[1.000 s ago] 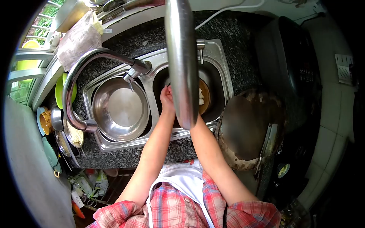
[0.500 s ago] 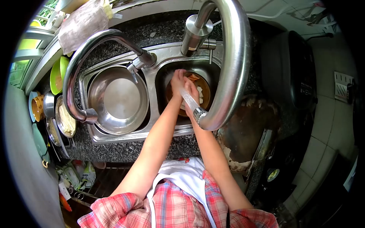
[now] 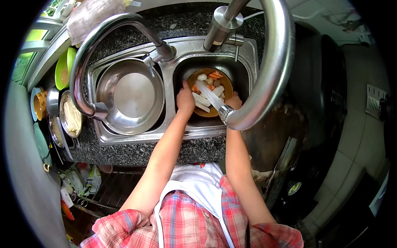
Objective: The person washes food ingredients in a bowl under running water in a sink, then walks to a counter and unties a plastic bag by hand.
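Both hands are on the brown bowl (image 3: 226, 82) now, down in the right-hand sink basin (image 3: 245, 79), and water is running straight into it! The left hand (image 3: 186, 99) grips the bowl's left edge, fingers bent at the rim; across from it the right hand (image 3: 234, 101) is closed on the right edge, partly tucked behind the spout nozzle (image 3: 225, 113). Inside the bowl, white strips (image 3: 201, 100) lie across the near half, with an orange-and-white piece (image 3: 215, 75) up at the far rim and a rounded white piece (image 3: 202, 77) just beside it. The stream (image 3: 211, 96) comes from the thick curved faucet (image 3: 285, 53) on the right, landing among the food. Over in the left basin sits a wide stainless-steel bowl (image 3: 132, 94), with a chrome faucet (image 3: 84, 53) arching around its left side.
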A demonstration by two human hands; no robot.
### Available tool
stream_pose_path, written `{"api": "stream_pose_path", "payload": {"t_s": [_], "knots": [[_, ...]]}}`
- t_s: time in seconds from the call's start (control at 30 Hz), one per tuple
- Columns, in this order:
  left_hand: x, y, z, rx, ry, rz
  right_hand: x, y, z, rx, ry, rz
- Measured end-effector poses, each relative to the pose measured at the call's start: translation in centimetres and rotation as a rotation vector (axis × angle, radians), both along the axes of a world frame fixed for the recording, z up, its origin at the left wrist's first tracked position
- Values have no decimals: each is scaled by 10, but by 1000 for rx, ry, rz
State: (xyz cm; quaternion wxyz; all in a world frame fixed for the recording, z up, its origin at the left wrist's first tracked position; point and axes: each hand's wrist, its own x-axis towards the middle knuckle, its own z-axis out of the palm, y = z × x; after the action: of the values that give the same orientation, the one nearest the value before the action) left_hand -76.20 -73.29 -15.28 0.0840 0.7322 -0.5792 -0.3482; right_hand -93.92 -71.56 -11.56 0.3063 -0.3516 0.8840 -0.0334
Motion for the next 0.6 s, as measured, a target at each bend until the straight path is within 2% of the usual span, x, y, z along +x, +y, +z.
{"api": "stream_pose_path", "payload": {"t_s": [0.1, 0.13, 0.2, 0.27, 0.33, 0.37, 0.4, 0.47, 0.5, 0.53, 0.6], "knots": [[-10, -18, 38, 33, -79, 86, -6, 15, -11, -70, -59, 36], [-14, -24, 28, 29, -73, 107, -7, 15, -19, -97, -102, 57], [-17, -26, -1, -514, -86, 47, -11, 36, -87, -221, -467, -364], [-34, -17, 11, -513, -252, -170, 25, 39, -60, -271, -841, -516], [-47, 2, -3, -359, -104, -139, 46, 37, -39, -290, -845, -533], [-47, 13, -12, -334, -199, -205, 36, 39, -62, -182, -881, -509], [-46, 16, -15, -315, -294, -269, 38, 36, -41, -229, -986, -602], [-44, 7, -15, -287, -235, -280, 34, 28, -16, -121, -847, -498], [-42, 5, -13, -255, -172, -299, 33, 25, -10, -153, -465, -66], [-40, 3, -11, -251, -171, -292, 30, 22, 11, -152, -221, 132], [-35, -5, -3, -403, -166, -24, 27, 14, -8, -734, -86, 261]]}}
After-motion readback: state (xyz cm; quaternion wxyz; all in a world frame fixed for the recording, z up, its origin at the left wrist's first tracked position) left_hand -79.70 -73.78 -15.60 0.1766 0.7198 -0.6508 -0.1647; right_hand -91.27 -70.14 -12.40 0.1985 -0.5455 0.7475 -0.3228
